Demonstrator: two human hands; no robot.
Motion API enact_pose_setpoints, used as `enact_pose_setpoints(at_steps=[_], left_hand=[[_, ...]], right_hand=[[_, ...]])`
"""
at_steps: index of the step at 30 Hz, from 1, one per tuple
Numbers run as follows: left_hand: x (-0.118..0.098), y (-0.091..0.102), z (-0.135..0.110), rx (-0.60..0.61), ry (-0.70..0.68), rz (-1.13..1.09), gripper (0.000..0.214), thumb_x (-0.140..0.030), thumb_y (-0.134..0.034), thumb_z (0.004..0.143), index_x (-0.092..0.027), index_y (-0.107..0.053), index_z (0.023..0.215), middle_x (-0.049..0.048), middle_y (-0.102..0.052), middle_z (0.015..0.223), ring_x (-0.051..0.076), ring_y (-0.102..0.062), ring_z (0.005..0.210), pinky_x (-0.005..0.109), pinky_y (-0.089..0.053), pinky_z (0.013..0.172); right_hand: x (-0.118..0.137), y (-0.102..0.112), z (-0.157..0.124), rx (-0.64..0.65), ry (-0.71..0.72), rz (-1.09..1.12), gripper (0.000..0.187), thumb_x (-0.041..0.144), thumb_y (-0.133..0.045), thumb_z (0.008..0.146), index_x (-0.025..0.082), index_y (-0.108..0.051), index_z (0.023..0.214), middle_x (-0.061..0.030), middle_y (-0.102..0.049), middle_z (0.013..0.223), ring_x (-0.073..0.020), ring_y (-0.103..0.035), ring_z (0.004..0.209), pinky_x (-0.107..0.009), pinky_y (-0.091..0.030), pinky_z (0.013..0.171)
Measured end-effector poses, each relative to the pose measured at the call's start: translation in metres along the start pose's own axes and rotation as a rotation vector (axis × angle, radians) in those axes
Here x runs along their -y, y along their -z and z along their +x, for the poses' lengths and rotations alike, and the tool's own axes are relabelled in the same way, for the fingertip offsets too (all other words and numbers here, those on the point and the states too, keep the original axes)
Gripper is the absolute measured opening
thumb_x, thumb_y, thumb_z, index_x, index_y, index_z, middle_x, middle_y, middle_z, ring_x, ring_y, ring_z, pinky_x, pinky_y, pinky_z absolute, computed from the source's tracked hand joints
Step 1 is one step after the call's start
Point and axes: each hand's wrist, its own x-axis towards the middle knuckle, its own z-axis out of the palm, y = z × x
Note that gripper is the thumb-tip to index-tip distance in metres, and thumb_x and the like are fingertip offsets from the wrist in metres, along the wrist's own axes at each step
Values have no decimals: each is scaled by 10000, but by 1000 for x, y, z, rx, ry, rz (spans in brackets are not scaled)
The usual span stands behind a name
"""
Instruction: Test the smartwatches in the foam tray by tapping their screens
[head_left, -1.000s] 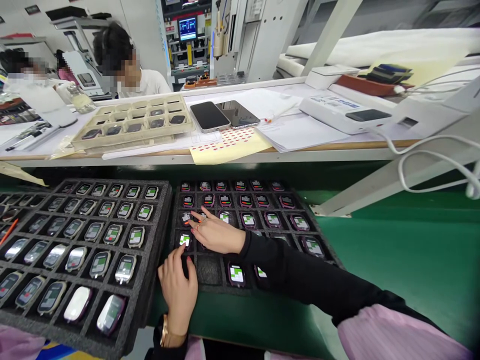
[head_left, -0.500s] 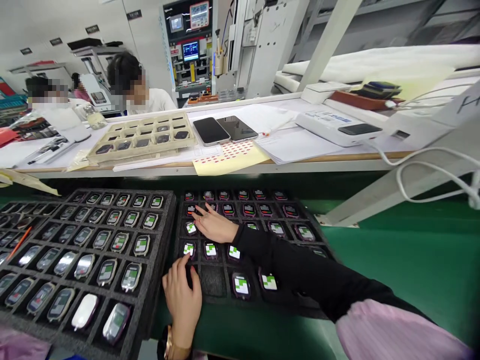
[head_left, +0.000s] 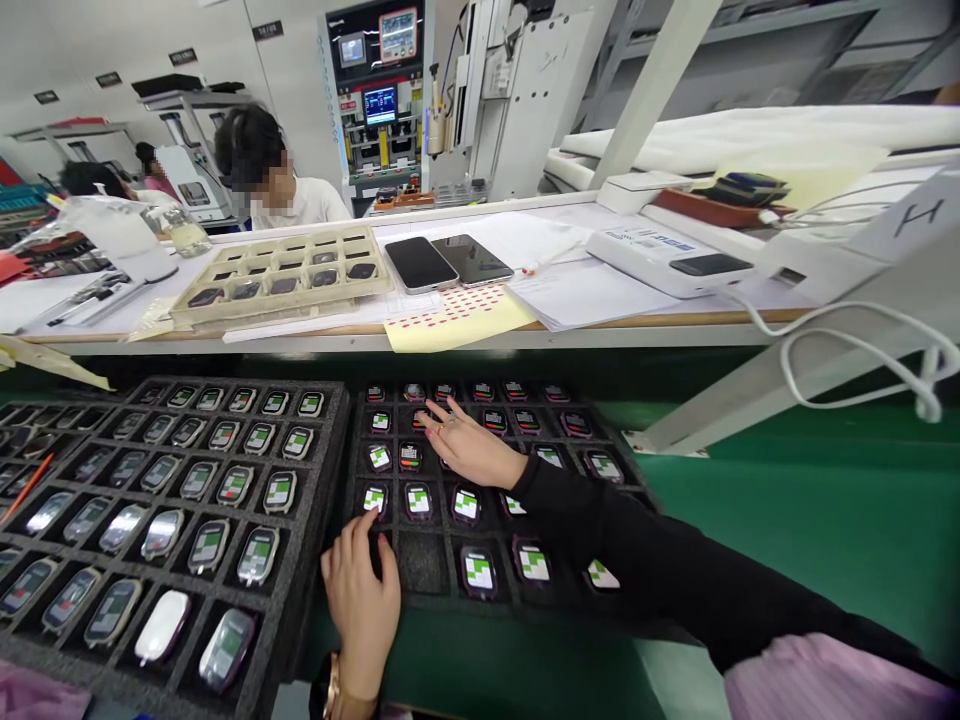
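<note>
My right hand [head_left: 476,445] reaches over a black foam tray [head_left: 424,560] of smartwatch bodies, fingers stretched, fingertips at a watch in the second row from the back. Some of these watches, such as the lit smartwatch [head_left: 478,570], show green and white blocks; those at the back show dark screens with coloured text. My left hand [head_left: 364,585] rests on the tray's near left corner, fingers loosely extended, its index fingertip at a smartwatch [head_left: 374,500] with a green and white screen. Neither hand holds anything. My right forearm hides part of the tray's right side.
On the left stands a grey foam tray [head_left: 289,560] full of watches, with an orange stick [head_left: 28,487] beyond. The shelf above holds a cream compartment tray [head_left: 281,275], two phones [head_left: 421,263], papers and a white device [head_left: 667,260] with a cable. A slanted post [head_left: 720,385] stands right; a co-worker [head_left: 281,180] sits behind.
My right hand has moved right, from the left column to the watches beside it. The left-column watch in the second row now shows a green and white screen. My left hand stays put.
</note>
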Motion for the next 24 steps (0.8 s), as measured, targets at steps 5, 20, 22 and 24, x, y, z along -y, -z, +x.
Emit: enact_pose_setpoints(at_steps=[5,20,22,24], left_hand=[[0,1,-1,-13,-11,10,299,-178,-496,947,-224,-566,1234,47,-682,1121,230,-624,990,351,-397,832],[-1,1,1,-5,-28,39,294,-182,-496,950,-216,-561,1235,54,-680,1123,235,-621,1008,346,-387,834],[-1,1,1,-1,-25,36,297,-186,-495,952,-216,-562,1240,55,-681,1124,234,-624,1001,348,-387,832],[-1,0,1,4,-19,32,294,-193,-494,954,-218,-569,1238,57,-682,1120,232,-630,987,350,-387,827]], right_hand=[[9,4,1,14,27,-14,417,120,-323,1019,-91,-603,1245,-262,-635,1233,-392,-402,1357,-619,-258,1155],[39,5,-31,112,124,61,453,164,-287,1051,-63,-522,1364,-212,-609,1304,-341,-356,1394,-560,-268,1182],[30,8,-34,100,99,45,456,174,-277,1054,-51,-534,1357,-208,-604,1313,-336,-352,1398,-556,-280,1178],[17,11,-38,89,61,22,458,177,-273,1049,-45,-568,1320,-216,-613,1297,-348,-373,1385,-568,-301,1162]])
